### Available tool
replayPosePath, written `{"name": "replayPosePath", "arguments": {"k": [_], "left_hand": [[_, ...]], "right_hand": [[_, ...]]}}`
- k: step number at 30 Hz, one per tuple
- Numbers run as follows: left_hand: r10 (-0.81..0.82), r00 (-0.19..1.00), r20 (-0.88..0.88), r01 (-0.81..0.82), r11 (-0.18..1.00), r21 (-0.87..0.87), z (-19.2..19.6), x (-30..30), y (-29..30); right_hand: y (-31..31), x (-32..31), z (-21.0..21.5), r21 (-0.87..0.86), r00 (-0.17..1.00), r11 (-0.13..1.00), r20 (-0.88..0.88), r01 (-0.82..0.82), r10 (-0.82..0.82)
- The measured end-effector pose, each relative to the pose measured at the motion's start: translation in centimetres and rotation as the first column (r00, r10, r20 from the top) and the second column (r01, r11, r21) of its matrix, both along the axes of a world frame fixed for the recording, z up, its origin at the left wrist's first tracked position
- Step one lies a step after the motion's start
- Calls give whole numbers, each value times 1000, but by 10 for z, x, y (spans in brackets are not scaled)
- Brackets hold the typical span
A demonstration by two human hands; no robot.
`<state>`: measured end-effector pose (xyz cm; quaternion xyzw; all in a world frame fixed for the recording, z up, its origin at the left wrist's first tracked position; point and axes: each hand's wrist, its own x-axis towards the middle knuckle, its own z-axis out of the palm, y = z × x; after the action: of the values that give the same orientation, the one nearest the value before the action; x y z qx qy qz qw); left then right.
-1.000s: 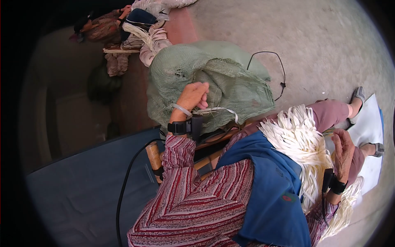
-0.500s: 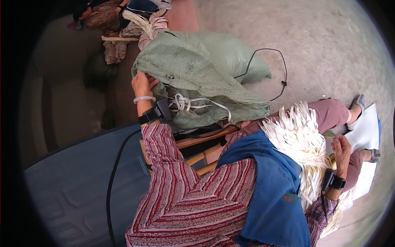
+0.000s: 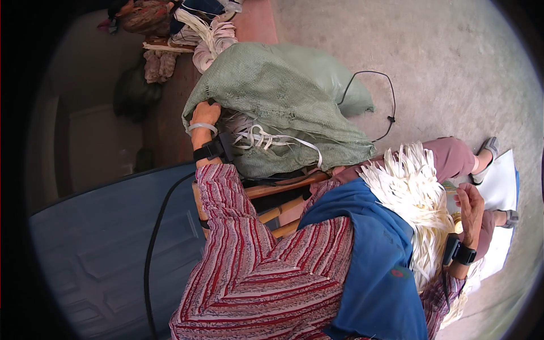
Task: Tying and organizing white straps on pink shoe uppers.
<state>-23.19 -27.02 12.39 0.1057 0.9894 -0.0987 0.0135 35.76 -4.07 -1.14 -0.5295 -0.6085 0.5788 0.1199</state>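
Bare concrete floor (image 3: 453,62) all around, with a dark blue panelled door (image 3: 96,249) lying flat on the near left. Big green woven sack (image 3: 272,96) sits in the middle, stuffed with pale flat strips that spill out of its mouth (image 3: 266,139). Left hand (image 3: 204,113) is at the left edge of the sack's opening, fingers curled shut on the sack's rim. Right hand (image 3: 470,207) is over on the right, resting on a thick bundle of cream strips (image 3: 413,198) draped across the lap; fingers look loosely together, not clamped on anything as far as I can tell. White sheet (image 3: 501,192) lies just beyond that hand, under the feet. Thin black cable (image 3: 385,99) loops on the floor right of the sack. More strip bundles (image 3: 209,37) are piled at the far left.
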Motion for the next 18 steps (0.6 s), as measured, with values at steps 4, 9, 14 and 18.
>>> {"name": "replayPosePath", "arguments": {"k": [4,9,14,18], "left_hand": [[-66,971,231,-74,834,547,-3,6,0],[-144,932,334,-239,450,860,12,5,0],[-253,914,316,-116,584,803,10,-3,-17],[-277,952,129,200,883,425,8,5,8]], "right_hand": [[-7,-12,10,61,998,997,-49,-37,40],[-15,-19,10,34,993,995,-64,-94,96],[-23,-32,22,39,992,994,-76,-99,102],[-28,-45,21,68,985,985,-62,-157,161]]}}
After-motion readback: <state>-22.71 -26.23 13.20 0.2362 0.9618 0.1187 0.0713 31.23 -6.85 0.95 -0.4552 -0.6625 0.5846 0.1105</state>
